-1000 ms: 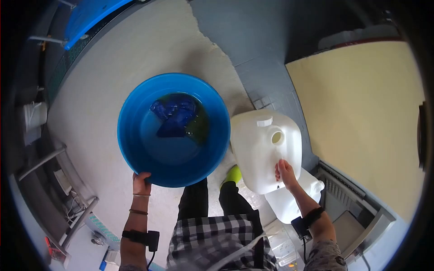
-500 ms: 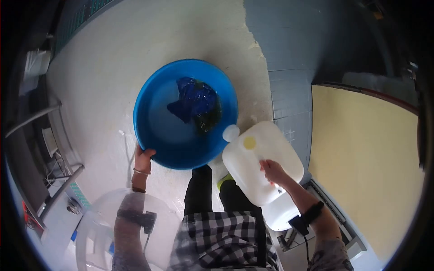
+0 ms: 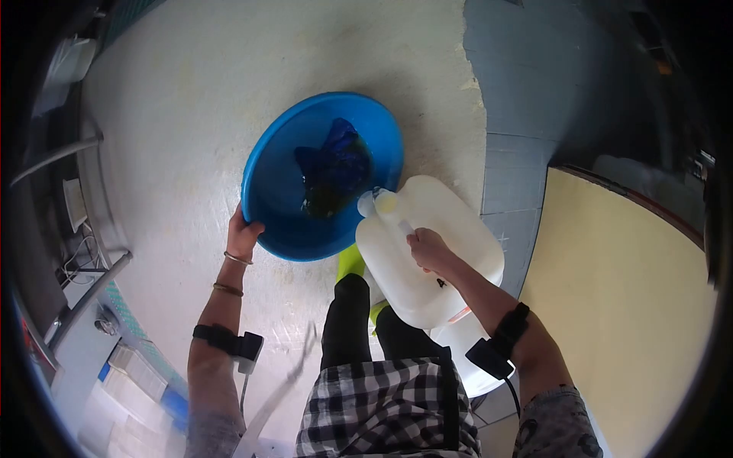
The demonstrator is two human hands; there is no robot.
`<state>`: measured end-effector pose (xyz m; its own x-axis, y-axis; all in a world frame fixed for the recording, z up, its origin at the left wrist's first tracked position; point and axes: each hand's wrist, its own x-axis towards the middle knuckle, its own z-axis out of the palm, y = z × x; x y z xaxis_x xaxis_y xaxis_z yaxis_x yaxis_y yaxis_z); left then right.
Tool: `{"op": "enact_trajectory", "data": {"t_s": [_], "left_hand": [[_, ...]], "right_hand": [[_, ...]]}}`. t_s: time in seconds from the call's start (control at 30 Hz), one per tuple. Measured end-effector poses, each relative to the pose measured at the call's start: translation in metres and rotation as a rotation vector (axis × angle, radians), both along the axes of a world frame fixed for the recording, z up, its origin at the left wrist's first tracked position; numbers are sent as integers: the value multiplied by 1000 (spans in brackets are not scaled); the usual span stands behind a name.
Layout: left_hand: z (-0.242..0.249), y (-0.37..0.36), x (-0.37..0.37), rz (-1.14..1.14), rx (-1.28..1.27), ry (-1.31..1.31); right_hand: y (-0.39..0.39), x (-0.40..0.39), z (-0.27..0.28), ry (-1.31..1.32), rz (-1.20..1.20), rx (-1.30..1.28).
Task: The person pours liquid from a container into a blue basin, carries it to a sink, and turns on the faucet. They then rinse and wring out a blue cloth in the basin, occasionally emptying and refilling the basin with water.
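Note:
My left hand (image 3: 244, 231) grips the lower left rim of a blue basin (image 3: 279, 195), which is tilted. Inside the basin lie wet dark blue cloth (image 3: 336, 162) and some dark greenish material. My right hand (image 3: 429, 250) is closed round the handle of a large white plastic jug (image 3: 450, 221). The jug leans over the basin's lower right rim, its mouth (image 3: 385, 203) facing the basin. Clear liquid shows at the mouth, beside a small round white cap (image 3: 366, 204).
A second white container (image 3: 469, 355) stands under the jug, near my legs. On the right is a pale yellow panel (image 3: 611, 305). Metal rails (image 3: 90, 301) and cables are at the left. My feet in green footwear (image 3: 350, 261) are just below the basin.
The basin's left side has been raised, so it now tilts. The jug has moved up and left, its mouth now at the basin's rim. The cloth has shifted in the basin.

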<state>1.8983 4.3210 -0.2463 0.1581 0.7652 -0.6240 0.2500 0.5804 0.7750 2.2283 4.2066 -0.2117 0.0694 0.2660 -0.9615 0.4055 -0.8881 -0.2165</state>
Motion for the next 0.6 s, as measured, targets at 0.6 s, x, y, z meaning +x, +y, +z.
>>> {"op": "enact_trajectory", "data": {"t_s": [0.6], "left_hand": [[43, -3, 37, -71, -180, -179]], "right_hand": [[-180, 66, 66, -155, 36, 171]]}}
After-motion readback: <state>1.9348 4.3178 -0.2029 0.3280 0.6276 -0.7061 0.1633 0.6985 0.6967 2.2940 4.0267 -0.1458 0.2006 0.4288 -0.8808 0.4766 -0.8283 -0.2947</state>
